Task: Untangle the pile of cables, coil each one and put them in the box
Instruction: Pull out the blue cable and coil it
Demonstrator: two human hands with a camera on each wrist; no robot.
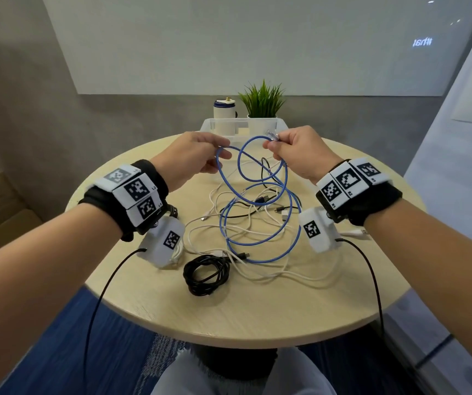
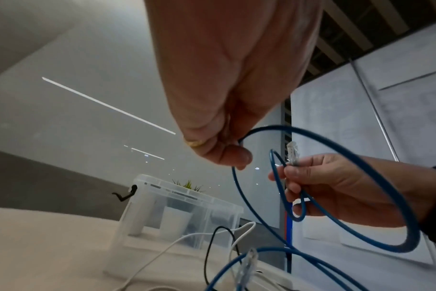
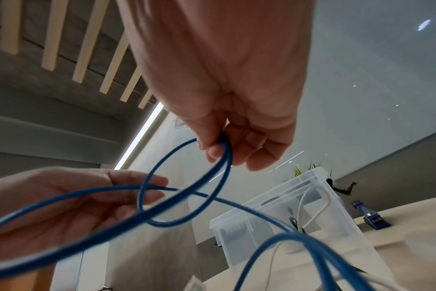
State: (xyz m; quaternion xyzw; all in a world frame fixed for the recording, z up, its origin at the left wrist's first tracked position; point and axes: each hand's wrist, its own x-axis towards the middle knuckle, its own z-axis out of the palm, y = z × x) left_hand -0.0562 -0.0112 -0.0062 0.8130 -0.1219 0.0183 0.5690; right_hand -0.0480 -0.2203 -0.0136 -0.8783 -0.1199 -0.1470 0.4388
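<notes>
Above a round table (image 1: 257, 309), the right hand (image 1: 300, 158) pinches a blue cable (image 1: 260, 223) just below its clear plug. The left hand (image 1: 192, 155) pinches a raised loop of the same cable. The lower loops hang onto a tangle of white cables (image 1: 257, 269) and black cables (image 1: 266, 172) in the middle of the table. A coiled black cable (image 1: 205, 273) lies near. The clear box (image 1: 243, 126) waits at the far edge. Lifting further would likely drag snagged cables along, tightening the knot.
</notes>
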